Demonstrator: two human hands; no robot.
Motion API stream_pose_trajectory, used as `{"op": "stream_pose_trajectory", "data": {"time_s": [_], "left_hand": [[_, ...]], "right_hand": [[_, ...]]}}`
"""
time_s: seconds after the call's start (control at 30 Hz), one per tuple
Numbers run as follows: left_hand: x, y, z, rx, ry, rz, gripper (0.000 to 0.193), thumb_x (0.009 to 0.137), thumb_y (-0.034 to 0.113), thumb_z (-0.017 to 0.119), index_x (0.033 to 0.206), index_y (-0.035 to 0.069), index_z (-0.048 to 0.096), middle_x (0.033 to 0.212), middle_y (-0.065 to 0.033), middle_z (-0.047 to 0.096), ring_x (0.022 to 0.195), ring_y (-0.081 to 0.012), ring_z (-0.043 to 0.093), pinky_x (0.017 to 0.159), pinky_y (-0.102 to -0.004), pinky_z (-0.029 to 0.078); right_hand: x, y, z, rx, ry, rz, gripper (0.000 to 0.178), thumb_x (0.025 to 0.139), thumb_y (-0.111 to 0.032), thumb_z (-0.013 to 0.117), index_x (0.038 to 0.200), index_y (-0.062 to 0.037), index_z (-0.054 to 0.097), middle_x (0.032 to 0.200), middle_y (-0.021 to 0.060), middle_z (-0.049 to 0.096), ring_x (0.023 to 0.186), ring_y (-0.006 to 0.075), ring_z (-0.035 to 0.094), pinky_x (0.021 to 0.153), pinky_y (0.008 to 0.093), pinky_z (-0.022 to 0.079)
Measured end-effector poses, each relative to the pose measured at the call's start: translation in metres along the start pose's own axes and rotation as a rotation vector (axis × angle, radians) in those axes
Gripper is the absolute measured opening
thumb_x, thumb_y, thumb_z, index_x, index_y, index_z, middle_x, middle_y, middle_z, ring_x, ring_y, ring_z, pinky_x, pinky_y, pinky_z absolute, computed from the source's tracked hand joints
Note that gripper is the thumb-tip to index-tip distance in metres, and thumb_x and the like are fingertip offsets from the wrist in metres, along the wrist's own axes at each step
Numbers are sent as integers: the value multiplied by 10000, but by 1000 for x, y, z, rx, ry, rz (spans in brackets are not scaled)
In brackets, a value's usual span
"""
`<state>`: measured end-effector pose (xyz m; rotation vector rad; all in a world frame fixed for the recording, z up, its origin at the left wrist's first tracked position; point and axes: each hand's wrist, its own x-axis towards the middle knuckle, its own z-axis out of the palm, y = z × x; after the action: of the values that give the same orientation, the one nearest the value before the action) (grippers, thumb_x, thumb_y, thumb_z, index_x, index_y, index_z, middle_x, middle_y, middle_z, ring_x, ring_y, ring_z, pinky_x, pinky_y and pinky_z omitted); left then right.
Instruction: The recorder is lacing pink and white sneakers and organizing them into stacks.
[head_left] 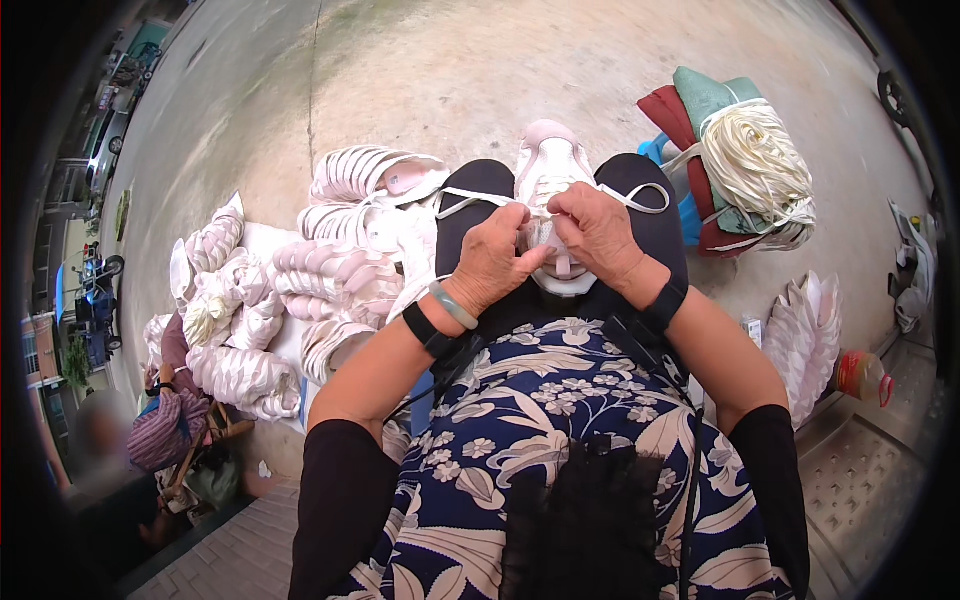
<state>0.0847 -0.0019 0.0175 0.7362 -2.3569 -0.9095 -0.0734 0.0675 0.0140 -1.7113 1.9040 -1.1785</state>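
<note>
A white and pink sneaker rests between my knees, its toe pointing away from me. My left hand is closed at the left side of the lacing, with its thumb stretched across the shoe. Opposite it, my right hand pinches at the lacing on the right side. A white shoelace runs out from the shoe and loops over both dark-clad knees. The short stretch of lace between my fingertips is mostly hidden by the fingers.
Piles of white and pink shoe parts lie to my left. At the right, a thick bundle of cream laces sits on green and red cloth. Nested shoe parts stand near a red-capped container. Another person sits at far left.
</note>
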Motion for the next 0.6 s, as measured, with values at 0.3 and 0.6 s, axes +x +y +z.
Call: {"op": "stream_pose_trajectory", "data": {"time_s": [0.3, 0.6], "left_hand": [[-4, -7, 5, 65, -83, -86, 300, 713, 136, 684, 927, 0, 523, 643, -97, 576, 543, -222, 601, 503, -313, 468], [30, -21, 11, 181, -14, -78, 201, 687, 96, 612, 844, -9, 542, 583, -130, 571, 536, -272, 590, 511, -345, 458]], "right_hand": [[-3, 10, 14, -201, -49, -119, 40, 702, -174, 610, 709, -136, 596, 724, 33, 532, 716, 220, 545, 728, 398, 349], [28, 36, 22, -79, -42, -67, 58, 723, -187, 602, 703, -132, 603, 706, 36, 556, 735, 234, 557, 819, 418, 343]]}}
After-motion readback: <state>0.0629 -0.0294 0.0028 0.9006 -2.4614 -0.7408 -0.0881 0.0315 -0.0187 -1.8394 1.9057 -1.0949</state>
